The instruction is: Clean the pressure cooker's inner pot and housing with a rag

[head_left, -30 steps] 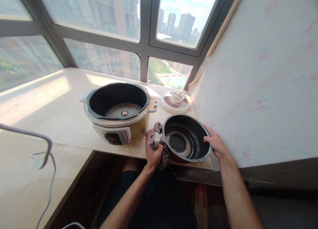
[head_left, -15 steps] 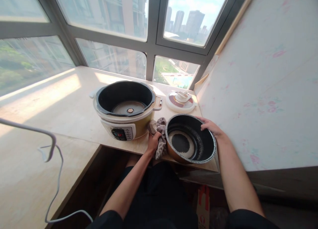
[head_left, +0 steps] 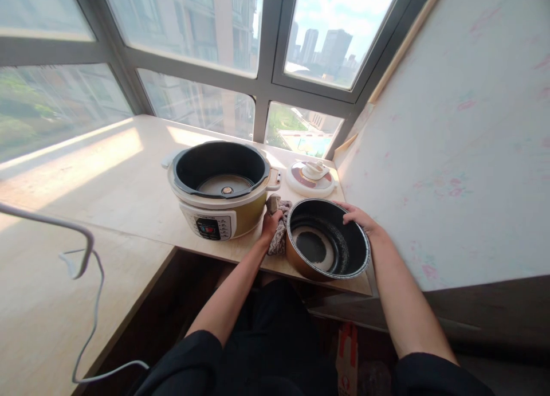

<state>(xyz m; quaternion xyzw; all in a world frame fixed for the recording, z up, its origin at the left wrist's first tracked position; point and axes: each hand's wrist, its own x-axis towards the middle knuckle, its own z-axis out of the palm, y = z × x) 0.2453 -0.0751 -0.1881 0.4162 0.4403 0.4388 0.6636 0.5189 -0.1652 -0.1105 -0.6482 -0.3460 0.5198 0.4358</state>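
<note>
My right hand (head_left: pixel 360 219) grips the far right rim of a dark inner pot (head_left: pixel 315 241), its thumb inside the wall. The pot tilts toward me on the counter, showing a pale worn ring on its black bottom. My left hand (head_left: pixel 271 221) is closed on a crumpled grey-brown cloth (head_left: pixel 278 238) pressed against the pot's left side. Left of the cloth stands the open pressure cooker body (head_left: pixel 253 212), white and olive, its control panel (head_left: pixel 209 228) facing me. The round white lid (head_left: pixel 311 178) lies behind the pot.
A grey cable (head_left: pixel 97 310) hangs along the left counter (head_left: pixel 38 293). The counter's front edge runs just below the pot. Windows (head_left: pixel 197 101) stand behind, and a flowered wall (head_left: pixel 447 155) closes the right side. A paper bag (head_left: pixel 346 361) stands below.
My left hand and the cloth have moved slightly up along the pot's left side. The pot has barely shifted in my right hand's grip. The view has turned slightly.
</note>
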